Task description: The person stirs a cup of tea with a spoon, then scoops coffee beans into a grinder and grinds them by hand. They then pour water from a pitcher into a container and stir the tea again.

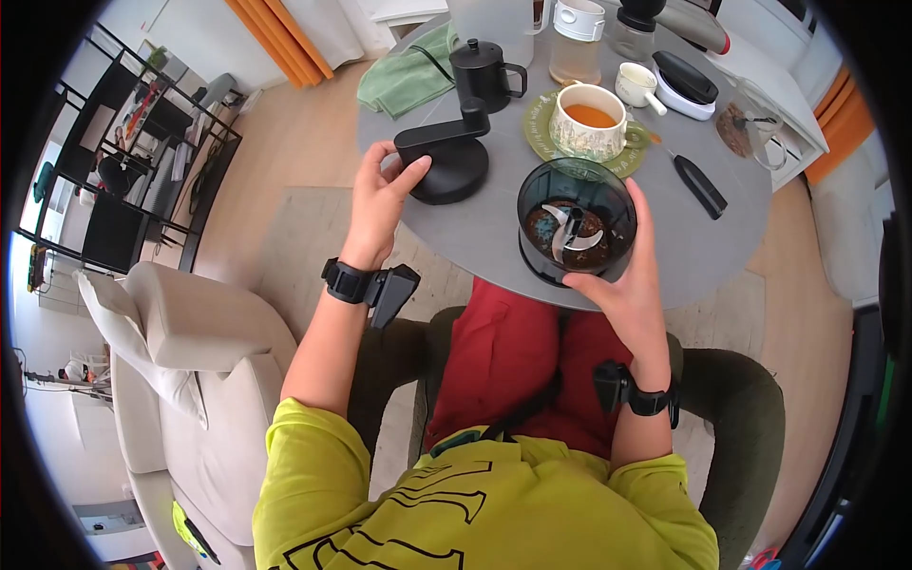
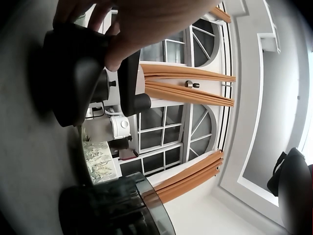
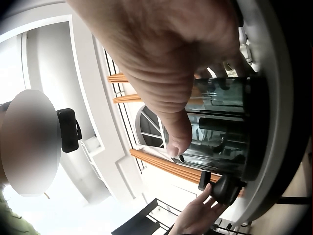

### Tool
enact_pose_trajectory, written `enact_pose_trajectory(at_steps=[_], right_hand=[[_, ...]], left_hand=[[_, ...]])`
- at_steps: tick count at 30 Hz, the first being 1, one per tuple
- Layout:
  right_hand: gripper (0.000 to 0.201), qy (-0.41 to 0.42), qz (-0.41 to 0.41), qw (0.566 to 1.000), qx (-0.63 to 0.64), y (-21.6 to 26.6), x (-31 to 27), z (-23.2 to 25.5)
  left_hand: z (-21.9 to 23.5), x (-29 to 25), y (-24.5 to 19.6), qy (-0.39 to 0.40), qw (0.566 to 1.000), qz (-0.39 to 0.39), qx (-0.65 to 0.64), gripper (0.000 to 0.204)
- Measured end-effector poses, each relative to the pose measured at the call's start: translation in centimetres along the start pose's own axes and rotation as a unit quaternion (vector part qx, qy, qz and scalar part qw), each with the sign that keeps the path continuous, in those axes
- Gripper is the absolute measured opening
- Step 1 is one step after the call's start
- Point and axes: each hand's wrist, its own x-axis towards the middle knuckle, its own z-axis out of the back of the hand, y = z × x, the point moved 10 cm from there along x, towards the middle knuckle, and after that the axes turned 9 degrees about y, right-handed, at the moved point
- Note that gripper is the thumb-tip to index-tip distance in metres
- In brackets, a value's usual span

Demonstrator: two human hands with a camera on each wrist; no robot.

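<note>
On the near part of the table stands a dark see-through chopper bowl [image 1: 534, 223], with a curved metal blade [image 1: 582, 241] around a centre post and dark brown bits in the bottom. My right hand [image 1: 635, 271] holds this bowl from its right side, thumb on the near wall. Further left lies a round black crank lid [image 1: 456, 179], its arm ending in an upright knob [image 1: 474, 116]. My left hand [image 1: 382, 201] grips the lid's left edge between thumb and fingers. In the left wrist view the lid [image 2: 73, 73] sits low over the tabletop, apart from the bowl.
Behind the bowl, a patterned cup [image 1: 587, 142] of orange-brown liquid stands on a green plate [image 1: 538, 128]. A black pot [image 1: 483, 81], a green cloth [image 1: 404, 81], a small white cup [image 1: 636, 85], a black-handled tool [image 1: 700, 187] and a glass jug [image 1: 750, 128] stand or lie around it.
</note>
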Motion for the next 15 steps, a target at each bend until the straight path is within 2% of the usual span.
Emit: enact_pose_trajectory(at_steps=[3,6,8,9,11,15], right_hand=[[0.106,-0.006,-0.006,1.000,-0.006,0.2,-0.1,0.1],[0.106,0.001,-0.006,1.000,0.009,0.1,0.0,0.1],[0.106,-0.003,-0.002,1.000,-0.016,0.2,0.0,0.1],[0.106,-0.002,-0.002,1.000,-0.017,0.1,-0.1,0.1],[0.106,-0.007,0.000,1.000,-0.007,0.1,0.0,0.2],[0.106,-0.009,-0.003,1.000,-0.014,0.2,-0.1,0.2]], left_hand=[[-0.5,0.1,0.2,0.019,1.000,0.001,0.001,0.029],[-0.5,0.7,0.4,0.032,0.998,-0.039,0.032,0.028],[0.0,0.9,-0.3,0.011,0.989,-0.100,0.107,0.027],[0.2,1.1,0.1,0.010,0.989,-0.100,0.107,0.027],[0.5,1.0,-0.8,-0.026,0.962,-0.144,0.231,0.030],[0.0,0.5,-1.4,-0.053,0.942,-0.172,0.283,0.033]])
